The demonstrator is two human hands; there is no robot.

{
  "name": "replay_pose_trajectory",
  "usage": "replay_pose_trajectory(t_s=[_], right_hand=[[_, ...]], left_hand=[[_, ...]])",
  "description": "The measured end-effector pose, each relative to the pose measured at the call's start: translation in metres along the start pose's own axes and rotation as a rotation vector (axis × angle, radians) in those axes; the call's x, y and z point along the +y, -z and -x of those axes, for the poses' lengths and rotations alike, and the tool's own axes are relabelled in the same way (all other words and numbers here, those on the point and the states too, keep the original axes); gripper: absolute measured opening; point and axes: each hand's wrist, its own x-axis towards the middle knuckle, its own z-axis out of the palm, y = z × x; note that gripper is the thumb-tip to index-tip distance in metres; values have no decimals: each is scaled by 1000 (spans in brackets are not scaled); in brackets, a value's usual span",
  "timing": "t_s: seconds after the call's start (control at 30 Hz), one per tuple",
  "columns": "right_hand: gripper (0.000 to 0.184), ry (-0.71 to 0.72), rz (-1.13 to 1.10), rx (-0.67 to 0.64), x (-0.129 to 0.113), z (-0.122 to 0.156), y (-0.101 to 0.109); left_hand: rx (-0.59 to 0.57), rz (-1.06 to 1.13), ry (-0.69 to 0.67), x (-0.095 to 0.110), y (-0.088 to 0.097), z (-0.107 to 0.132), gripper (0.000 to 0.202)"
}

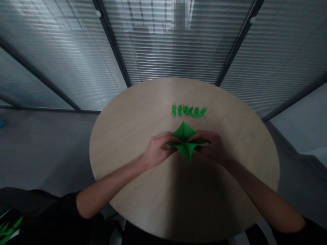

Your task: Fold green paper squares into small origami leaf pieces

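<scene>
A green sheet of paper (185, 141), partly folded into a pointed diamond shape, is held just above the round wooden table (133, 136). My left hand (157, 150) pinches its left edge with curled fingers. My right hand (212, 147) grips its right edge, fingers closed over the paper. Beyond the sheet, a row of several small folded green paper pieces (188, 111) lies on the table.
Glass walls with blinds (163, 44) stand behind the table, dark frames between the panes. Grey floor surrounds the table. More green paper (9, 227) shows at the bottom left corner, near my dark sleeve.
</scene>
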Motion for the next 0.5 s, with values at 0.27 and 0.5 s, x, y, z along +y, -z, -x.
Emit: replay_pose_trajectory(t_s=[0.27, 0.5], right_hand=[[16, 60, 115, 34, -5, 4, -10], [57, -115, -33, 122, -11, 5, -18]], left_hand=[[13, -62, 10, 5, -2, 2, 7], [32, -81, 26, 9, -2, 1, 3]])
